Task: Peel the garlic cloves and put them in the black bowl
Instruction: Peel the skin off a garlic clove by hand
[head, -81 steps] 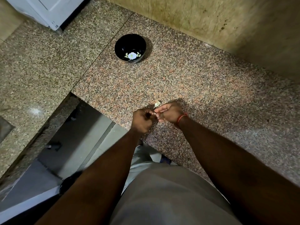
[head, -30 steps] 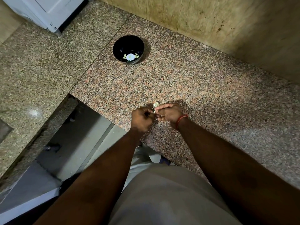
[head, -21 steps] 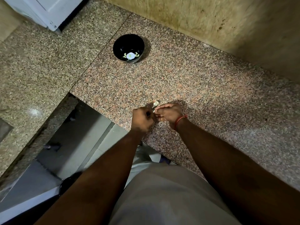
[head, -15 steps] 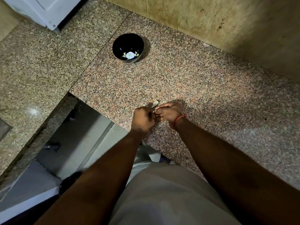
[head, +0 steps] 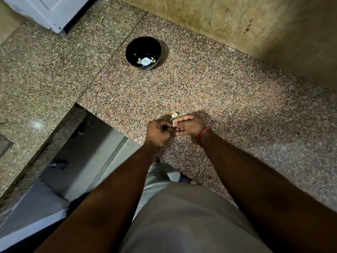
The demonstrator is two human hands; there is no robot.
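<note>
My left hand (head: 159, 132) and my right hand (head: 189, 126) meet fingertip to fingertip just above the granite counter (head: 237, 99), near its front edge. Between the fingers they pinch a small garlic clove (head: 173, 125), mostly hidden by the fingers. Another pale garlic clove (head: 174, 115) lies on the counter just beyond my hands. The black bowl (head: 143, 52), with a white flower painted on its side, stands farther back and to the left, well apart from my hands. What is inside it cannot be made out.
A tiled wall (head: 255, 33) borders the counter at the back and right. A white appliance (head: 49, 11) stands at the far left corner. The counter's front edge drops to the floor (head: 82, 161) at the left of my arms.
Both hands stay together at the same spot, with only small finger movements on the clove. The bowl and the loose clove have not moved.
</note>
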